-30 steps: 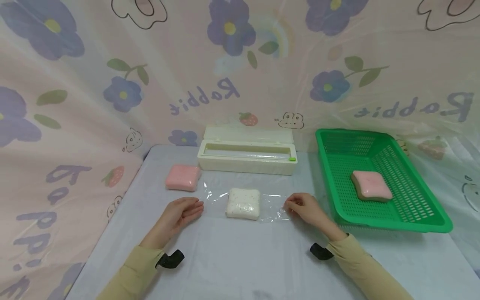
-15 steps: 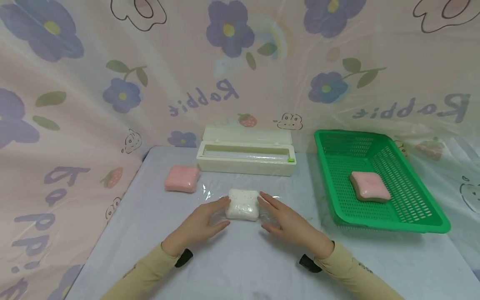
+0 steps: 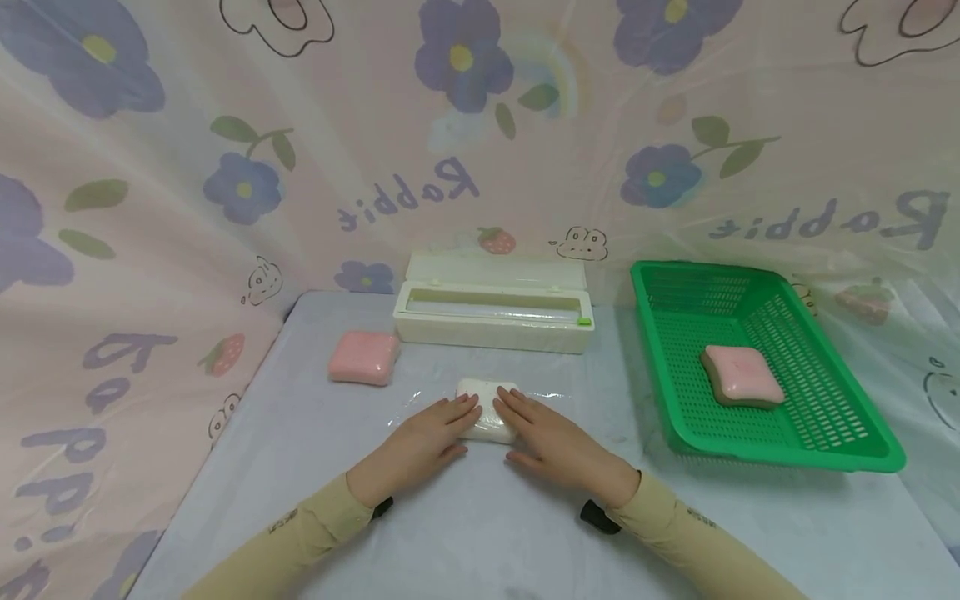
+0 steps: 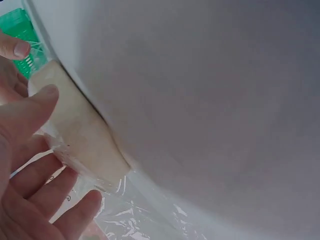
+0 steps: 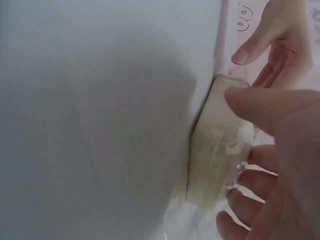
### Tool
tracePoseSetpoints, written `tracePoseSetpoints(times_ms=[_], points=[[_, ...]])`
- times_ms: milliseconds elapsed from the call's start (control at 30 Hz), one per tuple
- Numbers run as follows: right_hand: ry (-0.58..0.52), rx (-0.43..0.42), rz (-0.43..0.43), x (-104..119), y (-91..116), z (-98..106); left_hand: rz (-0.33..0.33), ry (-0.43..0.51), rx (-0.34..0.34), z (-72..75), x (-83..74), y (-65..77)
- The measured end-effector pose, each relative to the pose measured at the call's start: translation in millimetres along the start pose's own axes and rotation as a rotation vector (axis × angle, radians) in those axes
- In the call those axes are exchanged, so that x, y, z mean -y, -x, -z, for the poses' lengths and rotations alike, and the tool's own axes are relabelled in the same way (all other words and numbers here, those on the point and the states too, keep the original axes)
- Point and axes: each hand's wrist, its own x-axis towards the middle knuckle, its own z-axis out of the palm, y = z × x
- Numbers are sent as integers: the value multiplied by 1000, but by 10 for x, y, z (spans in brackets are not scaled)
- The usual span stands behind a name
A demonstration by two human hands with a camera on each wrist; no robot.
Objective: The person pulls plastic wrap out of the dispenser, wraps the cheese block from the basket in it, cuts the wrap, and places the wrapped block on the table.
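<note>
A white, speckled, toast-shaped block (image 3: 487, 429) lies on the table with clear plastic film (image 4: 130, 215) over it, the film spreading out past both sides. My left hand (image 3: 408, 450) rests its fingers on the block's left part, the fingers extended and slightly spread. From the other side my right hand (image 3: 566, 450) lays its fingers on the right part. Both thumbs are near the block's front side; the left wrist view shows the left thumb over the pale side of the block (image 4: 82, 127). The hands cover much of the top.
Behind the block stands a cream film dispenser box (image 3: 495, 333), lid up, a film roll inside. A pink block (image 3: 365, 358) sits at the left. On the right is a green basket (image 3: 787, 458) holding a pink-topped block (image 3: 750, 375). A printed curtain (image 3: 315, 125) hangs behind.
Both hands have moved inward from the film's two ends, first to the block's sides, then onto its top. The right hand's curled fingers have straightened. The block stays in place.
</note>
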Motion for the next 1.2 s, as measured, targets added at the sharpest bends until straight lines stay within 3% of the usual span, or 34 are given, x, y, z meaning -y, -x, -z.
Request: tracePoseSetpoints(times_ms=[500,633,833,1033,1200], points=[[-100,-51,-2,-199,-229,15,32,38,23,69,178,-121],[-212,-55,-2,-261,-273,62,36,73,45,88,232,-178],[-464,-13,-71,-425,-361,124,90,235,134,193,370,-285],[-668,-36,-137,-610,-486,138,177,446,108,260,531,-426],[-713,-9,-216,-674,-551,181,241,597,76,249,634,-522]])
